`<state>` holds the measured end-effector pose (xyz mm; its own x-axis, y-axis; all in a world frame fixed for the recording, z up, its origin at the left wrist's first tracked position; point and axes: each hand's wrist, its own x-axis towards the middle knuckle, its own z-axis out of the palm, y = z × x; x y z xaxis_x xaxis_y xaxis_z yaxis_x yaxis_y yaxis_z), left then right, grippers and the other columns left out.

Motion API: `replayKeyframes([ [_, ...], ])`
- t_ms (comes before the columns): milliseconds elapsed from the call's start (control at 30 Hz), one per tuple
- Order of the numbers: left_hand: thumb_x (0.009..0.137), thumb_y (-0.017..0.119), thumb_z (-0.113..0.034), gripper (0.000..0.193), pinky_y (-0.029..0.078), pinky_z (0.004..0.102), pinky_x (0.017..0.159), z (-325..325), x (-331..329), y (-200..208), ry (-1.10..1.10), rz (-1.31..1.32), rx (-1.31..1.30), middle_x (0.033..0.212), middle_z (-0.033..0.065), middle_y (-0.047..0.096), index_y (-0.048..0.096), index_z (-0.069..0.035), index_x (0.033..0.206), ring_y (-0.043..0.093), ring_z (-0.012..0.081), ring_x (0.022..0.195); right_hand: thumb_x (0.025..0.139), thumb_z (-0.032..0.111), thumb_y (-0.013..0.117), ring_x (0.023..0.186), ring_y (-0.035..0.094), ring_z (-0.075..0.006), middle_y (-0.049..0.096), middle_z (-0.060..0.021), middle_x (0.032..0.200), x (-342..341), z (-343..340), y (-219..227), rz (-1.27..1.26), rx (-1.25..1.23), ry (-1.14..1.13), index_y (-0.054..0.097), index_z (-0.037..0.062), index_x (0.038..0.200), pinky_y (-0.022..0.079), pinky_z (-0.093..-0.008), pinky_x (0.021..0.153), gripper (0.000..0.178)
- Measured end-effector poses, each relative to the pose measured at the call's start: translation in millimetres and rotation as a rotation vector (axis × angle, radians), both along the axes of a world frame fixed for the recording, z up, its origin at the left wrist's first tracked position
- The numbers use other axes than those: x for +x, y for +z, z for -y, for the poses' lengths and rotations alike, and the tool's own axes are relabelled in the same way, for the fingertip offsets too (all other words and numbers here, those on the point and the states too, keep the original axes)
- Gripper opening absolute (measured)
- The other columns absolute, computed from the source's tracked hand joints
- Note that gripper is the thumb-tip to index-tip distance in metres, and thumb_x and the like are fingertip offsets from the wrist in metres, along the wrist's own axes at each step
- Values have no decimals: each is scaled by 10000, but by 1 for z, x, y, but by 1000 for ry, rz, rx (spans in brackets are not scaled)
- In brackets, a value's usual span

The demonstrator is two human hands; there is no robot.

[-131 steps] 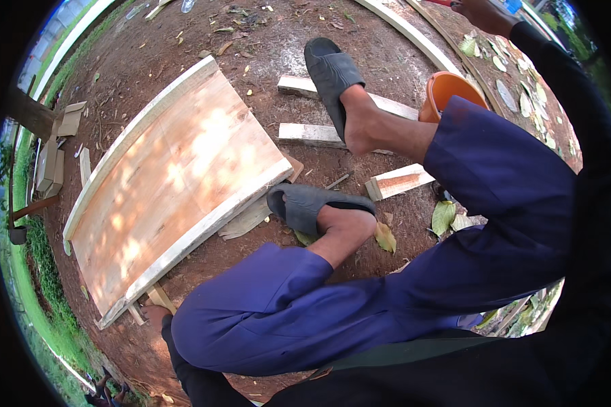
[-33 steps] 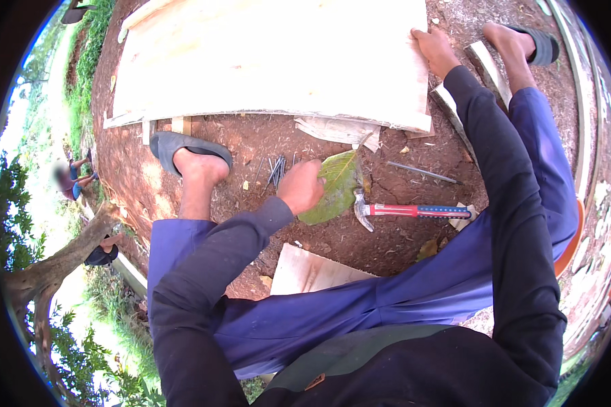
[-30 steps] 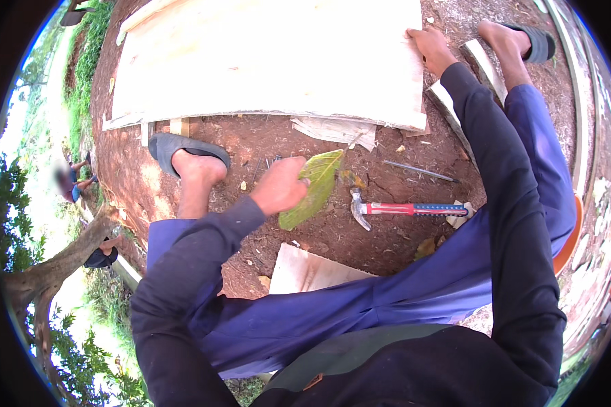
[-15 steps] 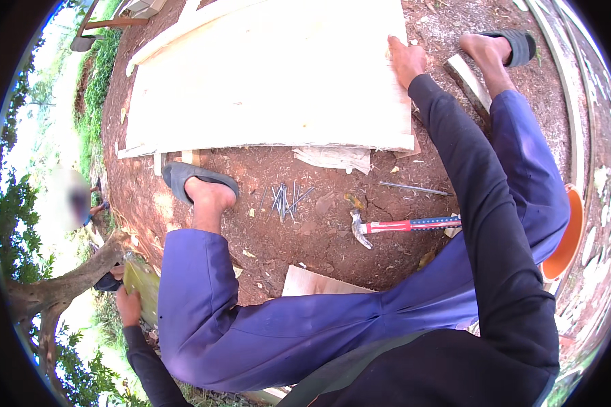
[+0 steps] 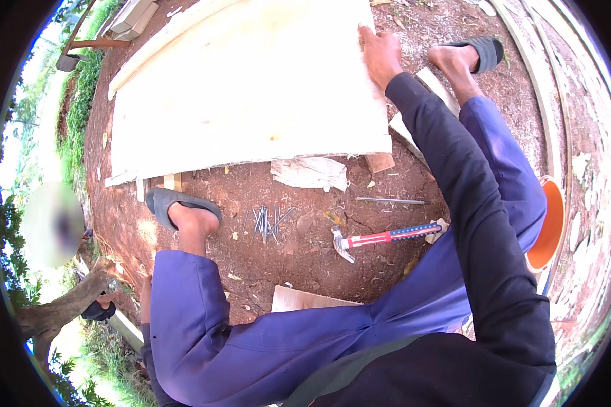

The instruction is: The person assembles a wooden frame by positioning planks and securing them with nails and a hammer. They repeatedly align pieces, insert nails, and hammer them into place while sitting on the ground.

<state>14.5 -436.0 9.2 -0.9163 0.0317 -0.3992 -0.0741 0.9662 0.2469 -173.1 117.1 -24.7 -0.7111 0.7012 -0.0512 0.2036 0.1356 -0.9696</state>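
Observation:
My right hand (image 5: 381, 57) grips the right edge of a pale wooden board (image 5: 251, 88), its fingers closed around that edge. Sunlight washes out most of the board's surface. Beyond my left knee, only a sliver of my left hand (image 5: 145, 298) shows; its fingers are hidden. On the soil between my legs lie a claw hammer (image 5: 387, 236) with a red, white and blue handle, a loose pile of nails (image 5: 270, 222) and a thin metal rod (image 5: 392, 201). A crumpled whitish cloth or sack (image 5: 309, 173) rests by the board's near edge.
Wood blocks (image 5: 380, 162) stick out under the board, and offcuts (image 5: 438, 89) lie beside my right foot. An orange bucket (image 5: 547, 227) stands by my right knee. Another wood piece (image 5: 309, 299) lies near my lap. A tree trunk (image 5: 64, 295) rises at left, with a blurred person (image 5: 54, 224) beyond.
The board has shifted slightly away with my right hand, uncovering more of the block and cloth. My left hand has gone behind my knee; the yellow-green flat thing it held is out of sight.

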Motion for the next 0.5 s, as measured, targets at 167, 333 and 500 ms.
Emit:
replayKeyframes([
  [167, 924, 762, -281, 664, 526, 441, 980, 56, -25, 60, 127, -65, -81, 1284, 245, 653, 495, 23, 1450, 660, 332, 1116, 1013, 391, 675, 756, 657, -139, 733, -96, 840, 9, 5, 10, -123, -27, 57, 753, -67, 981, 527, -336, 698, 465],
  [333, 962, 736, -297, 683, 512, 441, 1005, 21, -102, 103, -33, -323, -26, 1354, 241, 624, 461, -7, 1516, 633, 333, 1186, 1050, 404, 640, 602, 412, -71, 506, 33, 614, 9, 8, 20, -455, -38, 104, 651, -26, 733, 357, -318, 553, 535],
  [500, 992, 690, -444, 771, 455, 474, 1094, -48, -182, 181, -108, -862, 6, 1525, 229, 497, 401, -25, 1572, 493, 376, 1401, 1053, 408, 660, 624, 364, -41, 479, 82, 655, 11, 11, 41, -632, -59, 169, 667, 10, 748, 304, -276, 556, 501],
])
